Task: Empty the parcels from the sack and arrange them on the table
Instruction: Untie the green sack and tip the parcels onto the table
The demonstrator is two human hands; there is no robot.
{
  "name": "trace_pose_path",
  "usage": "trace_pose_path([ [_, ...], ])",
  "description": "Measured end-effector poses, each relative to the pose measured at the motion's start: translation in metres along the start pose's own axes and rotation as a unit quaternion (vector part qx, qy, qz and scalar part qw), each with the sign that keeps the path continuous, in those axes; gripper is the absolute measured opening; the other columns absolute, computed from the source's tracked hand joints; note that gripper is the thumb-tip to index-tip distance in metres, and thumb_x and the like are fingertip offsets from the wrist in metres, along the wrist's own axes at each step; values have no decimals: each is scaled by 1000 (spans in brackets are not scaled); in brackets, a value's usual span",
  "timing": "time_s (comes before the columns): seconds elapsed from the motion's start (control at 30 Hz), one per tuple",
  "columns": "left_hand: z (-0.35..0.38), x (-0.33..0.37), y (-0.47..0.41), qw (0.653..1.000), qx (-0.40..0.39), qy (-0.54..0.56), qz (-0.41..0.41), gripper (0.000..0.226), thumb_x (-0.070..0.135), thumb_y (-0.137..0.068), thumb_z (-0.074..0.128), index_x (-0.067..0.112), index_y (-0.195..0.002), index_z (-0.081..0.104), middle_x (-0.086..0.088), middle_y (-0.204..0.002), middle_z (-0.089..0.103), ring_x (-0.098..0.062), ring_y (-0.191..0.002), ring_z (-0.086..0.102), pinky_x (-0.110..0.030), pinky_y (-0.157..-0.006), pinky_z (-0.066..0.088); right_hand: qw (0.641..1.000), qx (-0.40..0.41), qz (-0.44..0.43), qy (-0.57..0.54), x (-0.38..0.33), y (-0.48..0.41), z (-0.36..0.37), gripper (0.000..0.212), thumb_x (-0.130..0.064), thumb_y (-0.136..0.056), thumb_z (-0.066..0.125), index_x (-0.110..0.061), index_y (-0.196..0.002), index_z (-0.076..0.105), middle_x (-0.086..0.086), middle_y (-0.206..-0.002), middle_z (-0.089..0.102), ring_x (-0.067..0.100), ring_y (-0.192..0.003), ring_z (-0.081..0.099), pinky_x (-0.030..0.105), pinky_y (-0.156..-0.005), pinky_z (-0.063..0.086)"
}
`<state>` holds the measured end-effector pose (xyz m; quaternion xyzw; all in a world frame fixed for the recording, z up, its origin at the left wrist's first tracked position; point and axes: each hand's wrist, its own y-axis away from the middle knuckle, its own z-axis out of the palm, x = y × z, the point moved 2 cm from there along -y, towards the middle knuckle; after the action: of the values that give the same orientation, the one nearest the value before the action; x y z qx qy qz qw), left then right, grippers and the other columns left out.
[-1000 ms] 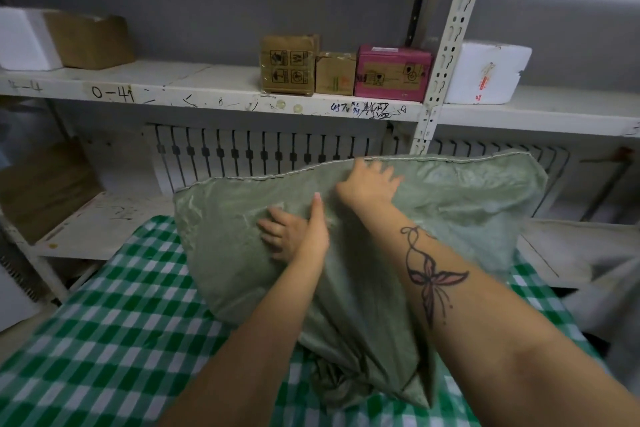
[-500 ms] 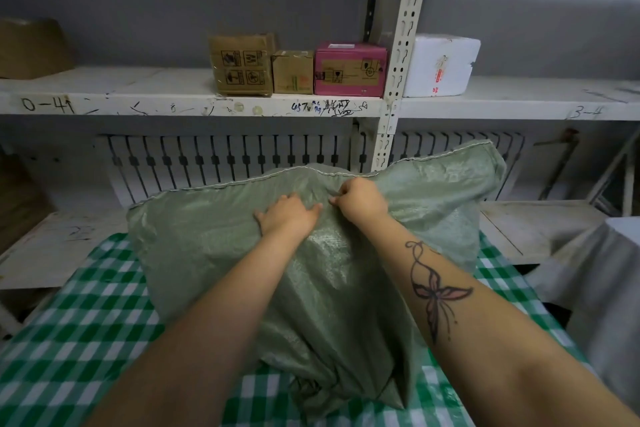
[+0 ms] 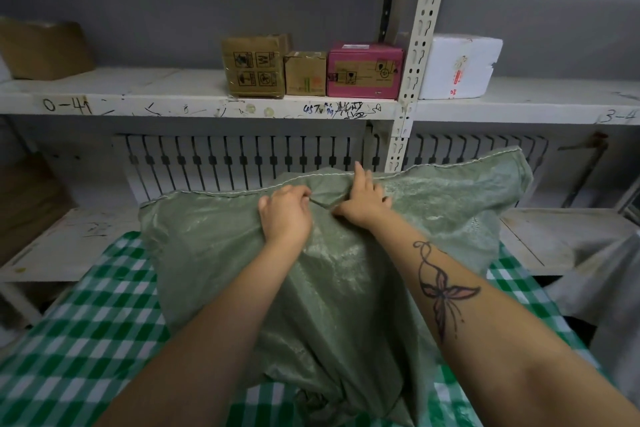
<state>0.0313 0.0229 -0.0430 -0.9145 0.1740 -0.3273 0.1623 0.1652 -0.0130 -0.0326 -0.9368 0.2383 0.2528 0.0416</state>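
Head view, early stage: pinching sack (image 3: 346, 288) cloth in curled left fingers (image 3: 300, 193) and right fingers (image 3: 360, 174), hem just beyond them; no parcels visible on bench (image 3: 86, 340) beside them; emptying and arranging apparently all ahead.

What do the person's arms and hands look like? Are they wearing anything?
Both arms are bare, with no sleeves showing. The left hand and right hand wear no gloves, rings or watch that I can see. The right forearm has a tattoo: a butterfly in dark lines with pinkish-red wings and a curly line looping toward the wrist. The left forearm is unmarked.
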Motion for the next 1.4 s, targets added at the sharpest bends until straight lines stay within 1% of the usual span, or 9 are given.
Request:
trace_pose_path([
  [0.13,-4,6,4,990,3,48,133,22,12,-95,48,12,-108,67,-3,-106,63,-21,-108,51,-29,-98,29,999,-29,-18,26,-3,-13,3,86,-30,-84,65,-45,-147,8,3,-159,-8,37,-146,-8,67,-109,-3],
  [0.3,5,1,-11,980,-135,58,131,17,15,-90,56,22,-103,65,3,-106,58,-23,-112,51,-38,-99,40,990,96,-98,-44,-2,-11,1,33,4,-88,36,-11,-99,63,14,-105,66,30,-98,62,39,-84,51],
  [0.47,-4,-5,-47,963,-240,-115,-30,102,54,-75,68,33,-150,1,-5,-159,-4,-32,-146,-6,-54,-115,2,963,187,-122,-150,-2,-1,-8,25,3,-91,44,-1,-100,66,16,-99,69,28,-90,64,31,-78,50],
  [0.57,10,-9,-58,942,-318,-97,-49,65,52,-82,62,29,-140,41,-9,-150,35,-34,-139,28,-56,-115,16,961,182,-129,-162,-1,2,-10,20,1,-89,51,-1,-97,68,15,-97,70,25,-89,64,27,-77,48],
  [0.67,18,-6,-54,969,-241,-8,-49,7,28,-90,59,25,-94,65,-3,-99,63,-27,-105,58,-41,-100,42,988,72,-92,-103,1,-8,-10,20,-6,-85,64,-5,-104,67,13,-107,67,22,-96,60,26,-81,44],
  [0.8,14,-8,-55,985,-165,0,-56,17,19,-90,57,28,-77,60,-3,-91,67,-25,-88,61,-34,-81,49,993,-35,-40,-101,6,-13,-19,48,-1,-88,48,-13,-135,48,11,-138,46,22,-109,54,33,-90,46],
  [0.93,8,-7,-57,988,-128,32,-74,19,12,-88,57,27,-82,67,-3,-95,70,-27,-88,63,-34,-77,53,986,-8,61,158,12,-22,-15,57,-1,-90,40,-27,-141,39,9,-160,5,42,-145,0,71,-107,4],
  [1.07,-3,-2,-63,991,-72,67,-94,24,7,-87,55,25,-88,71,-4,-99,70,-27,-91,63,-31,-73,49,990,106,44,76,9,-27,-21,33,2,-94,32,-5,-119,52,20,-122,58,38,-112,56,47,-92,47],
  [1.4,-37,34,-84,993,30,105,-53,34,2,-86,45,25,-92,69,-3,-100,70,-27,-92,62,-33,-74,49,960,277,-31,-31,-7,-27,-64,29,12,-89,29,5,-107,51,25,-104,61,37,-93,59,34,-66,35],
])
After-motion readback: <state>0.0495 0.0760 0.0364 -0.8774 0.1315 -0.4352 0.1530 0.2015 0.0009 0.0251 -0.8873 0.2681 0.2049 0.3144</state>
